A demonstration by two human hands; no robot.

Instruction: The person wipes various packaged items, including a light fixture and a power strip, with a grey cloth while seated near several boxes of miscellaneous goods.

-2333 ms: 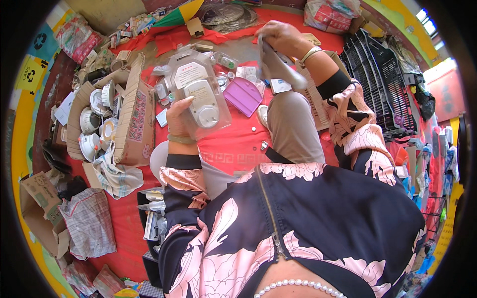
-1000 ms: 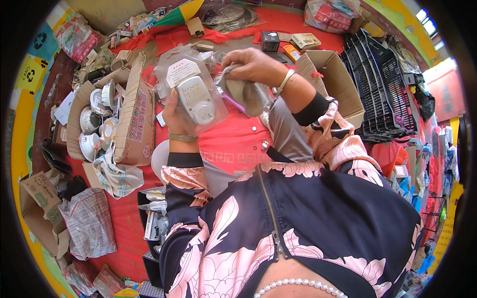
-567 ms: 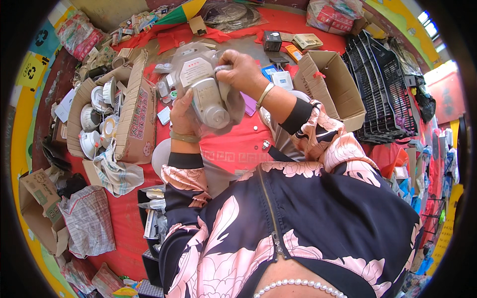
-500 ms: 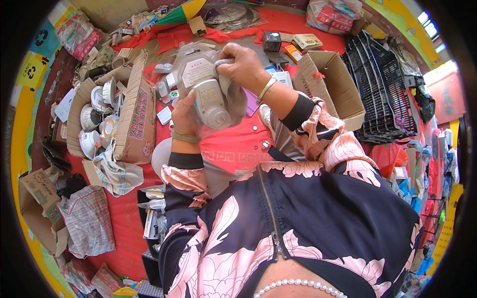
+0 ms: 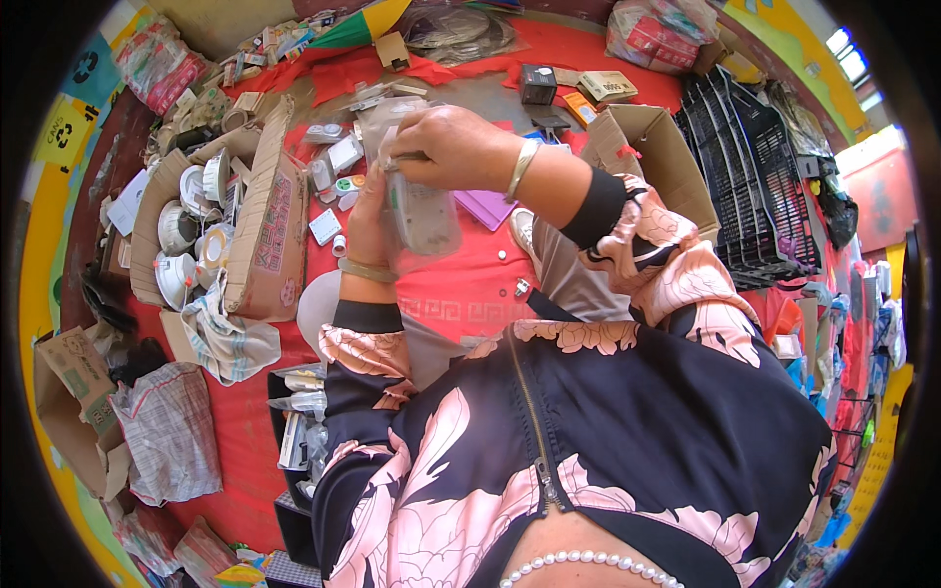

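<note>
In front of my chest, both my hands grip a clear plastic bag point(image 5: 428, 230) with a flat, pale, rounded item inside. My left hand point(image 5: 367, 218) pinches its left edge, fingers pointing up. Closed over the bag's upper part, my right hand point(image 5: 453, 147) has its knuckles turned up, close to the left fingertips. What lies between the right fingers is mostly hidden. Just left of my left hand are a white square piece point(image 5: 325, 226) and small round parts point(image 5: 345, 184). A purple flat piece point(image 5: 484, 208) lies beyond the bag's right side, on the red cloth point(image 5: 461, 284).
At left stands a cardboard box point(image 5: 276, 230) of round white lamp fittings point(image 5: 176, 279). An open carton point(image 5: 652, 167) and a black plastic crate point(image 5: 745, 186) stand at right. A checked bag point(image 5: 169, 431) and a striped cloth point(image 5: 230, 338) lie lower left.
The bag has turned and narrowed in view, so the item's printed face no longer shows. My right hand has moved left and slightly down, close to my left hand.
</note>
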